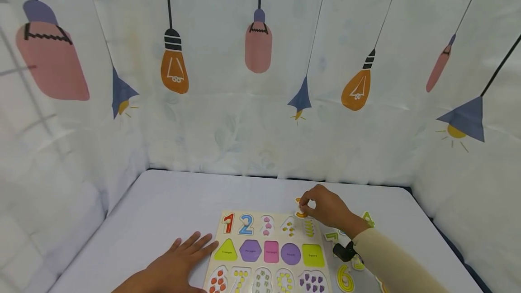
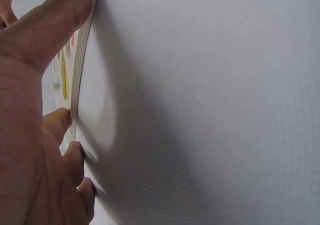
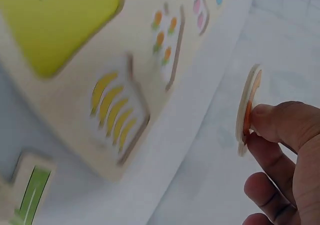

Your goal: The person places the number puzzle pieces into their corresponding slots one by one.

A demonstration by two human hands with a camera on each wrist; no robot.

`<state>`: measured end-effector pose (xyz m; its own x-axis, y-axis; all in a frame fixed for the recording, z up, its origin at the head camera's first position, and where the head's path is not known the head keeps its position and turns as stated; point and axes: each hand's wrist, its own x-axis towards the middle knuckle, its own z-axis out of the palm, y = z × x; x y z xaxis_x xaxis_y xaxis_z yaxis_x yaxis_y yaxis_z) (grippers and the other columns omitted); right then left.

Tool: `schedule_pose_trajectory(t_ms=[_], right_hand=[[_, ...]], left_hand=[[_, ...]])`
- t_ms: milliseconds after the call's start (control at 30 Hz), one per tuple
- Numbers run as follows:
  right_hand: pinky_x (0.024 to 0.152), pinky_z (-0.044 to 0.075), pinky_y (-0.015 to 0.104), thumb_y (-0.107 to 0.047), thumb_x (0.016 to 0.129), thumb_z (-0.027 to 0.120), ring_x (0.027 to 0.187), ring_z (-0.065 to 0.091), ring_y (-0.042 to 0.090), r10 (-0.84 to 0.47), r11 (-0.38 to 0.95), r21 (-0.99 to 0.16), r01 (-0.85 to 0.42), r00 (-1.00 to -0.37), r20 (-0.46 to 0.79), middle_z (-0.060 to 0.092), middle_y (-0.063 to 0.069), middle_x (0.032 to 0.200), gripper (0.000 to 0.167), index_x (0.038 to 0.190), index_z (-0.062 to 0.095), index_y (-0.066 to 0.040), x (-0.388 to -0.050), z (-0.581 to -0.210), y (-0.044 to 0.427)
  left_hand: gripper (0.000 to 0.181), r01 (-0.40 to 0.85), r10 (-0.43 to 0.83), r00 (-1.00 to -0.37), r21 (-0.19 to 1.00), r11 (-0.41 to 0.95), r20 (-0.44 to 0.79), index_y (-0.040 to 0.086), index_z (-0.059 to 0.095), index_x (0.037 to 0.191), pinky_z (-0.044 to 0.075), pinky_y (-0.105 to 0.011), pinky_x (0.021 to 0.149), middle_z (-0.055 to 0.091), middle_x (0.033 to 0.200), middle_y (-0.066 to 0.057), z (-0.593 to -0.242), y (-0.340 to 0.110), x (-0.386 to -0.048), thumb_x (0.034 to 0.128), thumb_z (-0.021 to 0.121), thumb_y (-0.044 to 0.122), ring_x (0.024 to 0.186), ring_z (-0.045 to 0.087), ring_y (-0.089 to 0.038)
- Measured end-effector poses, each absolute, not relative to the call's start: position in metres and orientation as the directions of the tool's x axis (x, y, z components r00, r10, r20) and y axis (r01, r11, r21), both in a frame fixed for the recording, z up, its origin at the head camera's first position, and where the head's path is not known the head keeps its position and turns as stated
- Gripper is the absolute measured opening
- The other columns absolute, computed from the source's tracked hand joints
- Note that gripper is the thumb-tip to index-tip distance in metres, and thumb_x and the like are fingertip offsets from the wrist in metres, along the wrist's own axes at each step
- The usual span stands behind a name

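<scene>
A pale wooden puzzle board point(image 1: 281, 223) lies on the table, with the 1 point(image 1: 228, 223) and 2 point(image 1: 246, 224) seated in its top row. Spread fingers of my left hand point(image 1: 179, 261) rest at the board's left edge; in the left wrist view the thumb point(image 2: 65, 15) touches that edge. My right hand point(image 1: 325, 207) pinches an orange wooden number piece point(image 3: 247, 107) between thumb and fingers, beyond the board's top right corner. It is held up, edge-on in the right wrist view, and the fingers partly hide which number it is. Nearby is the recess with printed bananas point(image 3: 114, 107).
Loose number pieces lie right of the board, among them a yellow 6 point(image 1: 345, 278) and a green 7 point(image 1: 331, 237), some under the right forearm. Coloured shapes such as a green square point(image 1: 313, 255) fill the middle row. A printed curtain point(image 1: 220, 116) stands behind the white table point(image 1: 171, 207).
</scene>
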<state>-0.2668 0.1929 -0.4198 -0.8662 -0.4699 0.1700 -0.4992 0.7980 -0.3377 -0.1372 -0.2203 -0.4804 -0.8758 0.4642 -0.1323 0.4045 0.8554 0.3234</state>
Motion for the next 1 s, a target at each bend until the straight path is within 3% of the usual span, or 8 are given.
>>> schedule_pose_trajectory(t_ms=[367,600,1000], right_hand=[[0.069,0.050,0.026,-0.024,0.090,0.082,0.088,0.057,0.015,-0.562,0.752,-0.323,-0.575,-0.815,0.141,0.059,-0.016,0.092,0.006,0.089,0.078,-0.029,-0.258,-0.434,0.150],[0.067,0.049,0.023,-0.026,0.089,0.082,0.082,0.050,0.005,-0.548,0.772,-0.325,-0.545,-0.831,0.094,0.059,-0.014,0.094,0.007,0.089,0.077,-0.031,-0.256,-0.446,0.130],[0.067,0.048,0.023,-0.026,0.089,0.082,0.080,0.049,0.005,-0.565,0.766,-0.339,-0.546,-0.824,0.050,0.055,-0.018,0.086,0.008,0.086,0.076,-0.031,-0.257,-0.460,0.108]], left_hand=[[0.112,0.370,0.443,-0.881,0.341,0.864,-0.168,0.025,0.042,0.158,0.020,-0.075,0.112,0.038,0.162,-0.007,-0.481,-0.217,-0.139,0.0673,0.069,0.086,0.150,0.026,-0.042],[0.111,0.365,0.443,-0.879,0.350,0.863,-0.176,0.024,0.043,0.158,0.020,-0.075,0.112,0.039,0.162,-0.008,-0.479,-0.216,-0.138,0.0684,0.069,0.085,0.150,0.027,-0.042],[0.113,0.375,0.444,-0.882,0.336,0.864,-0.159,0.023,0.042,0.158,0.021,-0.075,0.112,0.039,0.162,-0.007,-0.479,-0.219,-0.138,0.0687,0.065,0.089,0.149,0.028,-0.042]])
